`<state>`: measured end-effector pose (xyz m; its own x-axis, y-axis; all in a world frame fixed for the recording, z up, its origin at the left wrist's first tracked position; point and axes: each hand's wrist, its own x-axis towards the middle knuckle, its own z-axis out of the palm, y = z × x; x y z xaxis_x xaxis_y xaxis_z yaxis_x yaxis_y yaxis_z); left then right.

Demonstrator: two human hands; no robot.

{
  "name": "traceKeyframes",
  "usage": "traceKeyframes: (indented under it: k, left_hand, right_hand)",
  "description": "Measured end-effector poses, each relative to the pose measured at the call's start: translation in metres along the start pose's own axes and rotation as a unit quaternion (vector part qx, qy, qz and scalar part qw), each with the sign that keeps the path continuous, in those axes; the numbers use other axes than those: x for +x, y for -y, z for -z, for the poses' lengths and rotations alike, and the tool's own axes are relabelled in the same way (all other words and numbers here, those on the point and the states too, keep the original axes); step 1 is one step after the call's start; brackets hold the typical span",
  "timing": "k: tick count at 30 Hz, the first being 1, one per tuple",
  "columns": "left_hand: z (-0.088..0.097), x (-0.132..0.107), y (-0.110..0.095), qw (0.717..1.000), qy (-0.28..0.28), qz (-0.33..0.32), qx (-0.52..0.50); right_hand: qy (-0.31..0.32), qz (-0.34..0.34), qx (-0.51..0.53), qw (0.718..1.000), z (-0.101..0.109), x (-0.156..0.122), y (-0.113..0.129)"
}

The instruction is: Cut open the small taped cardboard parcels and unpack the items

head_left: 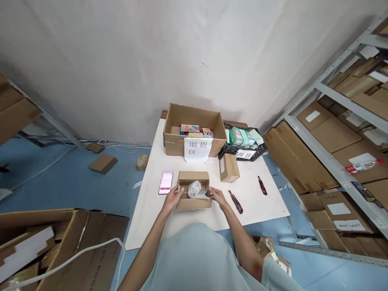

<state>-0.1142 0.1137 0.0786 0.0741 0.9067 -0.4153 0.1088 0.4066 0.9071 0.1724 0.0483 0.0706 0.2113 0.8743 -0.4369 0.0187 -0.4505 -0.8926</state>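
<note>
A small open cardboard box (193,205) rests on the white table in front of me, its flaps folded out. Crumpled white wrapping material (195,189) lies inside it; whatever it may cover is hidden. My left hand (173,198) grips the left side of this box, fingers bent over the edge. On the opposite side, my right hand (218,196) holds the right edge. Left of the box lies a phone (165,182) with a lit screen. A utility knife (235,202) with a red and black handle lies just right of my right hand.
Behind stands a larger carton (174,148) with small colourful boxes and a paper sign. Beside it are a black crate (257,154) of green-white packs and a closed parcel (229,167). Another utility knife (262,186) lies right. Loaded shelves (333,157) flank the table (145,218).
</note>
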Motion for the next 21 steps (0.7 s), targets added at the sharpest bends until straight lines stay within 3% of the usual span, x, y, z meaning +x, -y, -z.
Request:
traceKeyframes:
  k: [5, 9, 12, 15, 21]
  left_hand:
    - [-0.01, -0.014, -0.052, 0.999, -0.001, -0.033, 0.026]
    - [-0.052, -0.021, -0.084, 0.994, 0.023, -0.095, 0.041]
    - [-0.105, -0.028, -0.095, 0.989, 0.071, -0.122, 0.046]
    - [-0.171, -0.043, -0.093, 0.981, 0.141, -0.116, 0.068]
    - [-0.33, -0.095, -0.053, 0.945, 0.274, -0.118, 0.132]
  right_hand:
    - [-0.034, 0.074, 0.046, 0.996, 0.031, -0.02, 0.023]
    - [-0.095, 0.106, 0.095, 0.985, 0.08, -0.05, 0.026]
    - [-0.149, 0.124, 0.136, 0.972, 0.127, -0.08, 0.014]
    - [-0.223, 0.119, 0.154, 0.955, 0.182, -0.117, -0.013]
    - [-0.371, 0.1, 0.171, 0.907, 0.284, -0.217, -0.101]
